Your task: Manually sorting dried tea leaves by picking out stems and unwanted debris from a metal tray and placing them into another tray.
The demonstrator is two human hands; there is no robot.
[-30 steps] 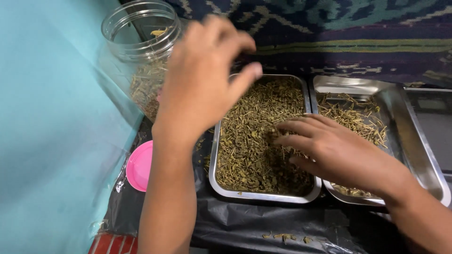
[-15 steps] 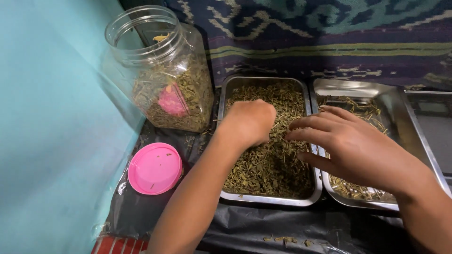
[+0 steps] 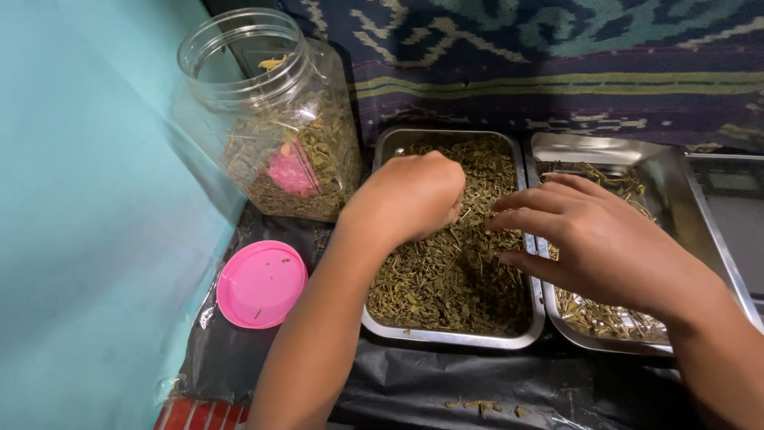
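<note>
My left hand (image 3: 411, 196) is curled over the steel tray (image 3: 446, 336) of dried green herb bits (image 3: 446, 279), fingertips down in the pile; whether it grips any is hidden. My right hand (image 3: 593, 239) lies flat with fingers spread across the seam between that tray and a second steel tray (image 3: 684, 199) holding dry stems (image 3: 605, 322). A clear plastic jar (image 3: 274, 119), partly filled with the same herbs and something pink inside, stands open at the far left.
A pink lid (image 3: 261, 283) lies on black plastic sheeting (image 3: 446, 382) left of the tray. A turquoise wall (image 3: 95, 199) closes the left side. Patterned dark cloth (image 3: 557, 56) hangs behind. A third steel tray (image 3: 736, 199) sits at the far right. Loose herb bits (image 3: 481, 404) lie in front.
My left hand came down from near the jar mouth into the herb tray and curled into the pile. My right hand stayed over the tray seam, shifting slightly right.
</note>
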